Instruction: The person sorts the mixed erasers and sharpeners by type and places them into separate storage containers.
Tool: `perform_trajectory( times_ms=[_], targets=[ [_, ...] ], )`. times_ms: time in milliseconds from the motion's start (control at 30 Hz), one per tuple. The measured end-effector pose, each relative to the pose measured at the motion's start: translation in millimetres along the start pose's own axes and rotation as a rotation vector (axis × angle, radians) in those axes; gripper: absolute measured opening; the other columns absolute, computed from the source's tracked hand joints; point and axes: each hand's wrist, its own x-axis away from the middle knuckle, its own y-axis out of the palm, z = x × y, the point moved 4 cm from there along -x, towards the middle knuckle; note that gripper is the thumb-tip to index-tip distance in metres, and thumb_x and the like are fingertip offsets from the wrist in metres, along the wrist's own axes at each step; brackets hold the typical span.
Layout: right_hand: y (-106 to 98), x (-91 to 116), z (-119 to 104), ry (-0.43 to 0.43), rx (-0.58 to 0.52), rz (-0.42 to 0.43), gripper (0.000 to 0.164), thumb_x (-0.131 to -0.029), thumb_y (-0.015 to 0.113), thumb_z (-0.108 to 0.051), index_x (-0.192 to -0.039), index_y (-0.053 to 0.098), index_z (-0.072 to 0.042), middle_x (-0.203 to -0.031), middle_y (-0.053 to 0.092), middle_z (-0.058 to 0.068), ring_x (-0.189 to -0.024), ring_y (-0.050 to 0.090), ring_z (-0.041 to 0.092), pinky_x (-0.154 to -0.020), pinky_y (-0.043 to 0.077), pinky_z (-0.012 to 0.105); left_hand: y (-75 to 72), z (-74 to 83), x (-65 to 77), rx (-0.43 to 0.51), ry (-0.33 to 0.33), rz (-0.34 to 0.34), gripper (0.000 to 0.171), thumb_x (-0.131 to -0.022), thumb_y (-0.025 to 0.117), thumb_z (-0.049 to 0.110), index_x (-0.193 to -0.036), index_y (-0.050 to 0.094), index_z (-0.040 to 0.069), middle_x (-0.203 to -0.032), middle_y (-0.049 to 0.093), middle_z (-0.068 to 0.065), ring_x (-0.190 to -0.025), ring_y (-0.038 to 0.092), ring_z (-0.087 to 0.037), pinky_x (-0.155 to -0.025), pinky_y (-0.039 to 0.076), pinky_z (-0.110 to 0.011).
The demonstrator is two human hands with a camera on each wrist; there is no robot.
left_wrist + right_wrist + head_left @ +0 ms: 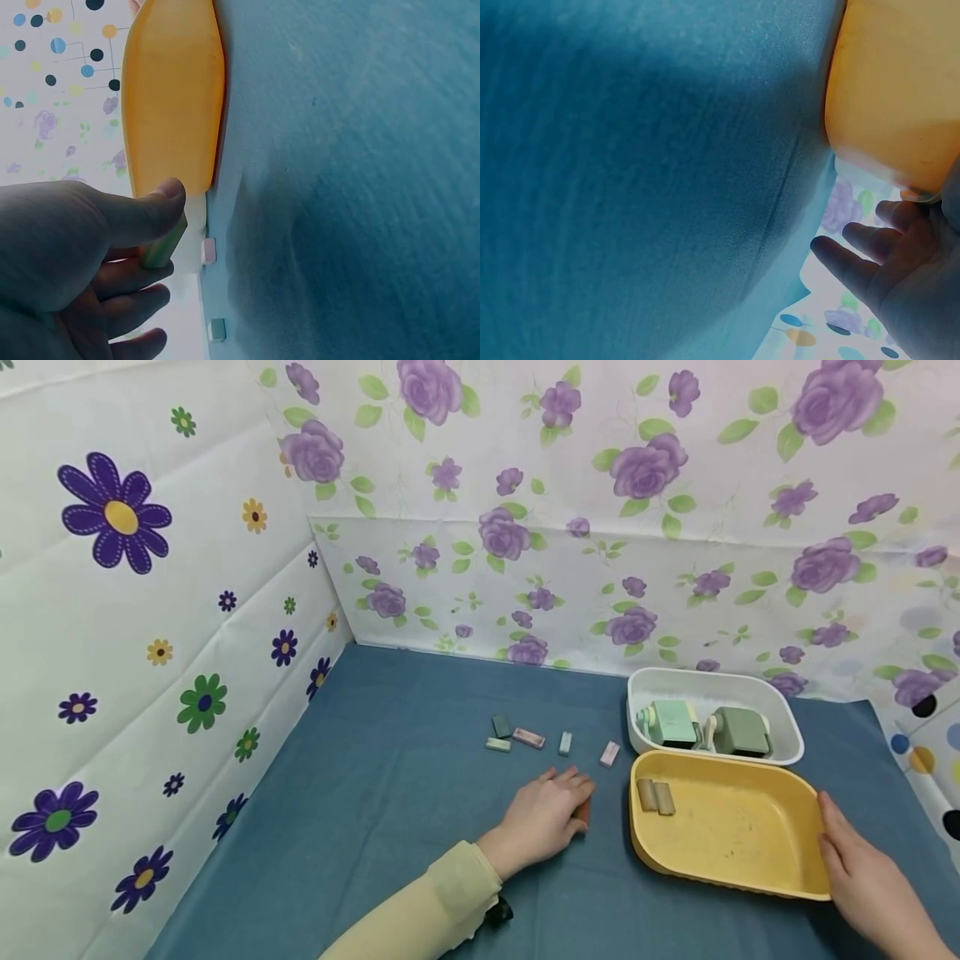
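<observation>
yellow tray (735, 831) steadied, a small block (163, 246) in the pinch

all the action low on the blue cloth (360, 827)! the left hand (543, 814) has thumb and forefinger closed on that little block, the other fingers loosely bent behind it. it shows green from the left wrist but a reddish edge from the head, so its colour i can't settle; nor can i call whether it touches the cloth. a fingertip hold looks about right for something this slim.

over to the right hand (870, 868): fingers fairly straight and spread, touching the tray's right end and gripping nothing that shows. my read is that it's there to stop the tray sliding, leaving the near left side open to the other hand.

to the containers! the tray carries two tan blocks (656, 797), side by side by its left wall, the rest of the floor bare. just behind sits a white tub (742, 691) with a mint device (672, 723) and a grey-green device (741, 732), perhaps parked there out of the way.

out on the cloth, beyond the left hand, five loose pieces: a dark green block (501, 726), a pale green block (498, 744), a long pink block (528, 738), a pale bluish block (566, 743) and, nearest the tray, a short pink block (609, 754).
</observation>
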Motion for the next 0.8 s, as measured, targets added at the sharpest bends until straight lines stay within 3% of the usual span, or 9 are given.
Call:
perform_trajectory(
  times_ms=[600, 800],
  targets=[
    [-0.4, 0.2, 0.4, 0.005, 0.007, 0.017, 0.065, -0.118, 0.029, -0.017, -0.164, -0.013, 0.003, -0.167, 0.002, 0.038, -0.146, 0.02, 0.066, -0.111, 0.023, 0.08, -4.8, 0.5, -5.3, 0.057, 0.01, 0.049, 0.049, -0.098, 0.081, 0.032, -0.142, 0.069, 0.015, -0.147, 0.066, -0.001, -0.142, 0.057, -0.02, -0.122, 0.04, -0.039],
    [0.7, 0.4, 0.8, 0.007, -0.005, 0.015, 0.066, -0.118, 0.03, -0.017, -0.164, -0.015, 0.001, -0.167, 0.001, 0.038, -0.147, 0.019, 0.066, -0.112, 0.023, 0.079, -6.1, -1.0, -6.6, 0.076, -0.01, 0.061, 0.053, -0.099, 0.08, 0.033, -0.147, 0.066, 0.014, -0.15, 0.064, -0.002, -0.143, 0.055, -0.018, -0.124, 0.038, -0.035]
  ],
)
